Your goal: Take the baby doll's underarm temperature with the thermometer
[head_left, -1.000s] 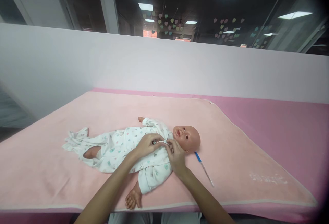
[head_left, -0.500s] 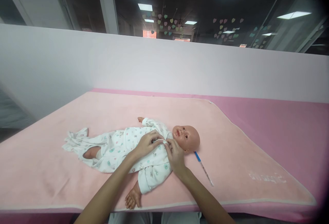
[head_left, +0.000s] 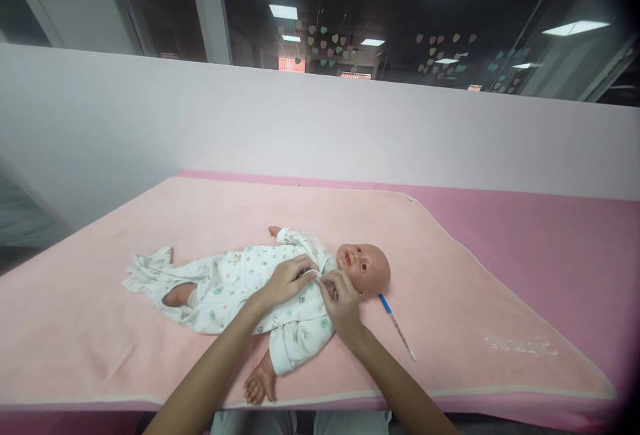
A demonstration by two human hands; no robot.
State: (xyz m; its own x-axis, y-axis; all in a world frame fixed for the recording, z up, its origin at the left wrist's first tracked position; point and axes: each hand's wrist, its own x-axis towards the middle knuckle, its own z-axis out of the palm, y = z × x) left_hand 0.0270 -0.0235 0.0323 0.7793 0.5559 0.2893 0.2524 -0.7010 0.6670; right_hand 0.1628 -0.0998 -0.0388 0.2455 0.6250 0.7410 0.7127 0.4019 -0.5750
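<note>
A baby doll (head_left: pixel 370 270) lies on its back with its head to the right, dressed in a white patterned baby outfit (head_left: pixel 227 275). At the chest near the neck, a thin white tie (head_left: pixel 312 272) runs between my two hands. My left hand (head_left: pixel 287 280) rests over the chest, its fingertips closed on one part of the tie. Beside the doll's chin, my right hand (head_left: pixel 342 300) pinches the tie between thumb and fingers. My fingers partly hide how the tie is looped.
A thermometer (head_left: pixel 397 328) with a blue end lies on the peach blanket (head_left: pixel 460 315), close to the doll's head. Pink padding (head_left: pixel 550 242) shows past the blanket's right edge. Behind rises a white partition (head_left: pixel 320 128), with dark glass above it.
My right hand's fingers have curled in a little more at the tie, and less of the white strip shows. The doll and thermometer have stayed put.
</note>
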